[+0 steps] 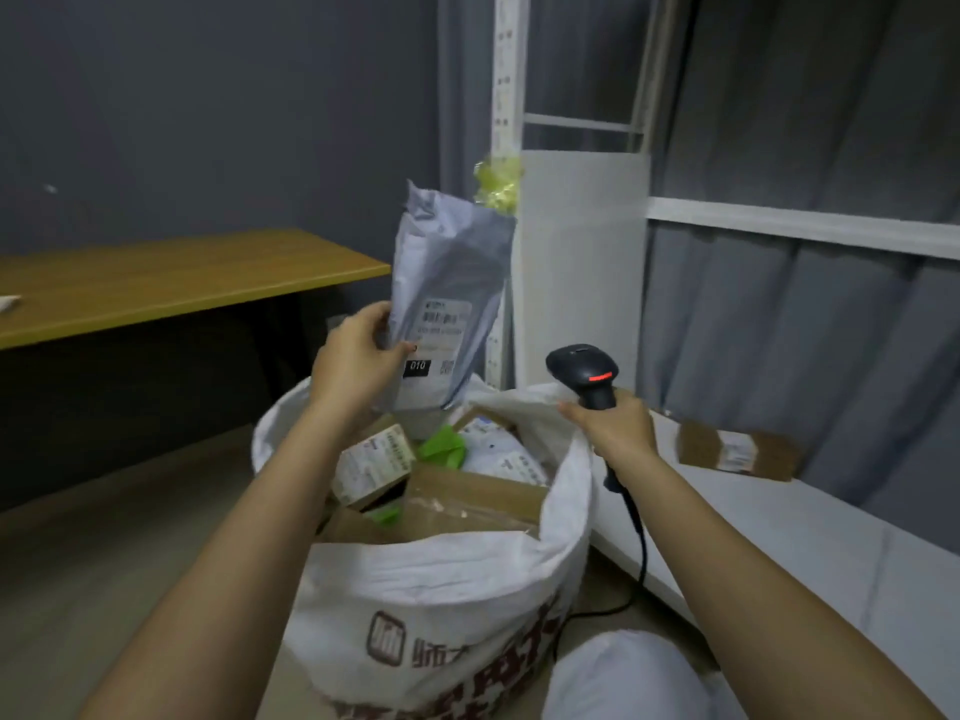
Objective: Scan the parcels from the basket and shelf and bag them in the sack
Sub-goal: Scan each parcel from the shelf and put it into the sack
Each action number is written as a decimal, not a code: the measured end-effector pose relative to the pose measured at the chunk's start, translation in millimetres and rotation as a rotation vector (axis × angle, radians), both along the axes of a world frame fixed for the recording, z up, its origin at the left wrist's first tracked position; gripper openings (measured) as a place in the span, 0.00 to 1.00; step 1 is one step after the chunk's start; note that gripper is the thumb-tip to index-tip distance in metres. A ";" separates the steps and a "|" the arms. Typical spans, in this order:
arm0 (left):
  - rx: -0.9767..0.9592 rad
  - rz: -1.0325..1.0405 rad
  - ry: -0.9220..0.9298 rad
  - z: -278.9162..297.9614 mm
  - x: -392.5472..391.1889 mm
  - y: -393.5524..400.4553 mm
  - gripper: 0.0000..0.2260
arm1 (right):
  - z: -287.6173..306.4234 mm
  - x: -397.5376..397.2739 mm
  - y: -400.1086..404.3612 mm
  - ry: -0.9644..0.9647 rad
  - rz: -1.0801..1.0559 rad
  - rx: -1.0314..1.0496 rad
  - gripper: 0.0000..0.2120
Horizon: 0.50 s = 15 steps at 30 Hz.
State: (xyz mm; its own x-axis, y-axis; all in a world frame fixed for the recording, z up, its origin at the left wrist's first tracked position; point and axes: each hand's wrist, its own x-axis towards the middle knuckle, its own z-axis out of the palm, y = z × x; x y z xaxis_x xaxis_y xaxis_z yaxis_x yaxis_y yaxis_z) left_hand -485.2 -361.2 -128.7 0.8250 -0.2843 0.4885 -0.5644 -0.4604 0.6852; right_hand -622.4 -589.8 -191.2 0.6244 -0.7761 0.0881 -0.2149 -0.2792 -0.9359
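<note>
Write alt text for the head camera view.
Left hand holds a grey mailer parcel above an open white sack of parcels; right hand grips a black barcode scanner and the sack's rim.

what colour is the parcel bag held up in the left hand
Grey, with a white label, on the parcel bag in the left hand; head view.

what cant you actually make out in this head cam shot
- Label text on the grey mailer in the left hand: too blurred to read, apart from "010".
- Parcels deep in the white sack: hidden by the sack wall and the top boxes.
- Scanner window: faces away; the right hand covers the grip.
- Sack print: cut off by the bottom edge.
- The basket: out of frame.
</note>
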 end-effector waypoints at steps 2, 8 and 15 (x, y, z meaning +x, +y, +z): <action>0.153 0.054 -0.058 -9.0 3.4 17.3 0.17 | -5.7 11.7 3.2 0.068 -0.030 -0.031 0.09; 0.786 0.066 -0.175 -47.8 9.7 4.0 0.13 | -13.3 19.7 -0.1 0.049 0.057 0.061 0.14; 0.795 -0.219 0.026 -55.1 2.7 -40.9 0.20 | -14.2 -6.4 -17.6 0.027 0.124 0.197 0.13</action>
